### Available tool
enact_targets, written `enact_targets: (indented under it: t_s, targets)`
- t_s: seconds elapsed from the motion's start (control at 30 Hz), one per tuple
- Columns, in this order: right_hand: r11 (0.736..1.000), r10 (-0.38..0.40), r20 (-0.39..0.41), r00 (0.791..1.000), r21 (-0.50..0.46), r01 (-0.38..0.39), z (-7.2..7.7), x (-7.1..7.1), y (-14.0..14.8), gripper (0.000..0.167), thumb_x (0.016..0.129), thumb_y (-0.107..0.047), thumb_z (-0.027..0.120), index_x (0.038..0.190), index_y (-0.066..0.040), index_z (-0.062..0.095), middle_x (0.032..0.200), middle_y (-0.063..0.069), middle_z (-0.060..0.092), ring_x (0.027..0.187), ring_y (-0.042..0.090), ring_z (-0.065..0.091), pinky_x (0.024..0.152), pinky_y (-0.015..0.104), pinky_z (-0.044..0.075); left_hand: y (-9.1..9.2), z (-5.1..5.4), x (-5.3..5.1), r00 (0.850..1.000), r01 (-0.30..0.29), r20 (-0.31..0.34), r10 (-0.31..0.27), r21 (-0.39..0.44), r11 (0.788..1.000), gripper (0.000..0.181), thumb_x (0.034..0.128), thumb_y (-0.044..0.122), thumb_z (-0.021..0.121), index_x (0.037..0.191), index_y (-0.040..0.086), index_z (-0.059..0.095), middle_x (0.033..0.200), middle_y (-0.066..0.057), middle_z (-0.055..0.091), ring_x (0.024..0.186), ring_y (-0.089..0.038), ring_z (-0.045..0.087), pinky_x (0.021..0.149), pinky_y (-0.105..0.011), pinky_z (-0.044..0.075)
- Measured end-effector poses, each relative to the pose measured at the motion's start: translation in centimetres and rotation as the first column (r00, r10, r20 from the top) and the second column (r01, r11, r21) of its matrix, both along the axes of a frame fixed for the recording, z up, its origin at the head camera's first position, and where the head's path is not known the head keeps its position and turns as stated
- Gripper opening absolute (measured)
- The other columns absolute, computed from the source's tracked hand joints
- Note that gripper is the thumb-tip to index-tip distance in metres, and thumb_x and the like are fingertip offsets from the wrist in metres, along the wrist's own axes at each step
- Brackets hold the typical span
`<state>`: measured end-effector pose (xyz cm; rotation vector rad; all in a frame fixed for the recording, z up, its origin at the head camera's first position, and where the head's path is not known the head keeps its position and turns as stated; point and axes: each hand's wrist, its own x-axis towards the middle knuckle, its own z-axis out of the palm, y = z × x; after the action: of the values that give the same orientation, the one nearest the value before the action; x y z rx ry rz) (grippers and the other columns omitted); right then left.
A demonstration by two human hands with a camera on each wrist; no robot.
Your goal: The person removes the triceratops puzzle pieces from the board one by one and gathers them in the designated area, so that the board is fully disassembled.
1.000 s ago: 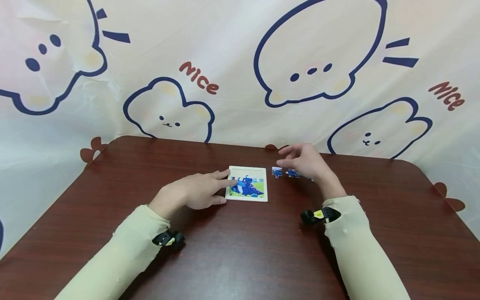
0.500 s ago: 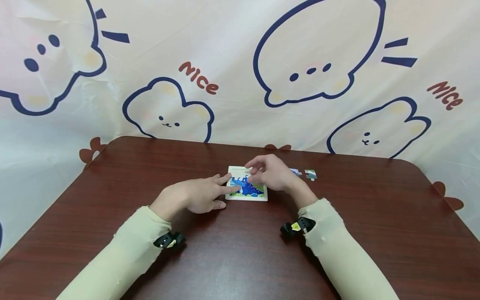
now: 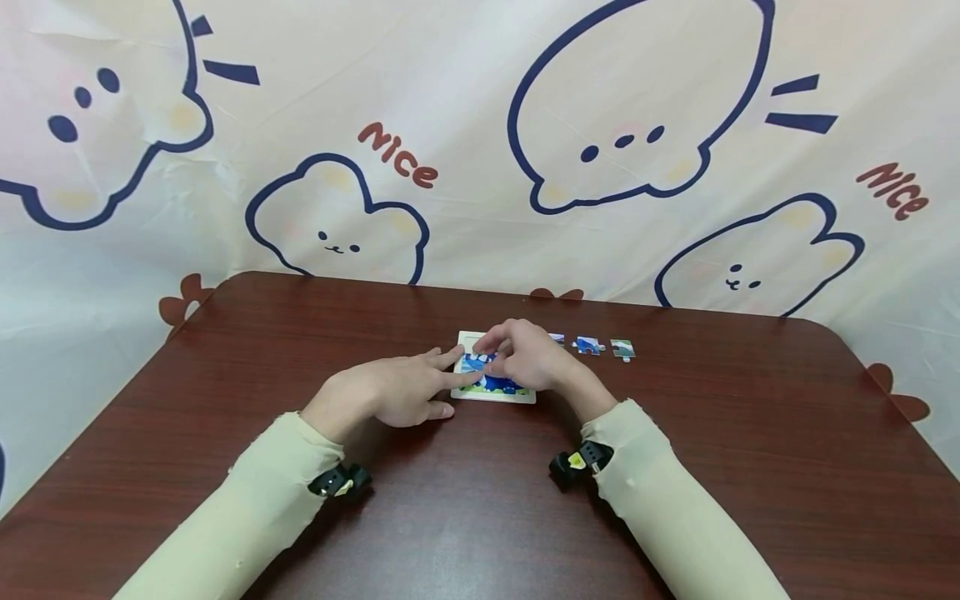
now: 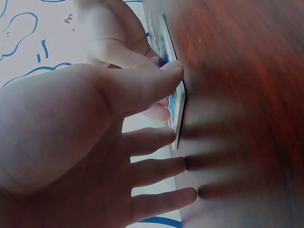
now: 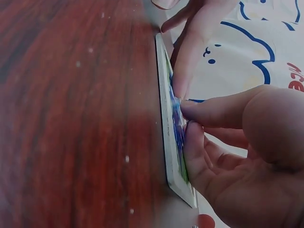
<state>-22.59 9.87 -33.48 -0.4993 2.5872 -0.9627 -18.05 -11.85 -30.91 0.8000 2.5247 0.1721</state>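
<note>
A white-framed jigsaw puzzle [image 3: 495, 398] with a blue dinosaur picture lies flat on the table. My left hand [image 3: 401, 390] is spread along its left side, fingers nearly straight; one finger reaches onto the picture. In the left wrist view, the left thumb [image 4: 152, 85] lies across the frame's edge. From the right, my right hand [image 3: 525, 354] reaches over the picture, its thumb and fingers bent down onto the puzzle. The right wrist view has the right thumb [image 5: 213, 111] and a fingertip close together at the picture's surface. Whether a piece is between them is hidden.
Right of the frame lie loose puzzle pieces in a row: one partly hidden behind the right hand, a blue one [image 3: 588, 345] and a green-and-white one [image 3: 622, 349]. The brown table [image 3: 465, 517] ends at a cartoon-printed curtain [image 3: 480, 225].
My right hand has moved left from above the loose pieces onto the puzzle, then slightly further left across the picture. The left hand has stayed almost still at the frame.
</note>
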Motion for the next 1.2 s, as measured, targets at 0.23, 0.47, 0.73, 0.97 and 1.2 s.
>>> enact_targets:
  t_s: [0.23, 0.47, 0.73, 0.97, 1.2]
  targets:
    - [0.998, 0.002, -0.035, 0.999, 0.056, 0.0, -0.1, 0.1, -0.6, 0.026, 0.098, -0.014, 0.075, 0.123, -0.018, 0.078, 0.13, 0.006, 0.069, 0.112, 0.024, 0.064, 0.1, 0.044, 0.056, -0.3, -0.1, -0.1, 1.0, 0.006, -0.016, -0.006, 0.007, 1.0, 0.059, 0.1102, 0.029, 0.058, 0.164, 0.041, 0.037, 0.18, -0.01, 0.016, 0.164, -0.042, 0.025, 0.125, -0.063, 0.035]
    - [0.997, -0.002, -0.037, 0.999, 0.077, 0.005, -0.2, -0.1, -0.9, 0.02, 0.097, -0.015, 0.077, 0.117, -0.019, 0.079, 0.125, 0.005, 0.069, 0.105, 0.021, 0.064, 0.096, 0.041, 0.057, -0.3, -0.3, -0.2, 0.997, 0.027, -0.077, -0.024, 0.044, 0.999, 0.056, 0.1088, 0.021, 0.061, 0.159, 0.038, 0.046, 0.177, -0.013, 0.026, 0.157, -0.045, 0.037, 0.121, -0.06, 0.042]
    - [0.996, 0.01, -0.043, 0.999, 0.089, -0.006, -0.1, 0.0, -1.1, 0.02, 0.096, -0.014, 0.078, 0.116, -0.015, 0.075, 0.123, 0.008, 0.068, 0.108, 0.024, 0.063, 0.101, 0.044, 0.057, -0.1, -0.4, -0.1, 0.997, 0.03, -0.072, -0.026, 0.048, 0.998, 0.054, 0.1052, 0.025, 0.068, 0.157, 0.031, 0.052, 0.176, -0.016, 0.026, 0.16, -0.045, 0.031, 0.124, -0.061, 0.038]
    - [0.997, -0.003, -0.067, 0.998, 0.077, 0.008, -0.1, 0.0, -1.1, 0.024, 0.095, -0.012, 0.079, 0.117, -0.013, 0.071, 0.119, 0.008, 0.068, 0.11, 0.025, 0.061, 0.101, 0.044, 0.056, 0.0, -0.2, -0.1, 0.999, 0.012, -0.035, -0.01, 0.043, 0.999, 0.057, 0.1045, 0.025, 0.069, 0.158, 0.029, 0.051, 0.177, -0.016, 0.023, 0.162, -0.044, 0.028, 0.125, -0.062, 0.035]
    - [0.999, 0.018, -0.094, 0.995, 0.051, -0.014, 0.0, 0.1, -1.0, 0.025, 0.093, -0.01, 0.081, 0.113, -0.015, 0.067, 0.113, 0.007, 0.066, 0.1, 0.022, 0.061, 0.089, 0.035, 0.056, 0.0, -0.1, -0.1, 0.999, 0.024, -0.046, -0.022, 0.04, 0.999, 0.057, 0.1045, 0.025, 0.069, 0.158, 0.029, 0.051, 0.176, -0.018, 0.025, 0.161, -0.046, 0.028, 0.124, -0.063, 0.037]
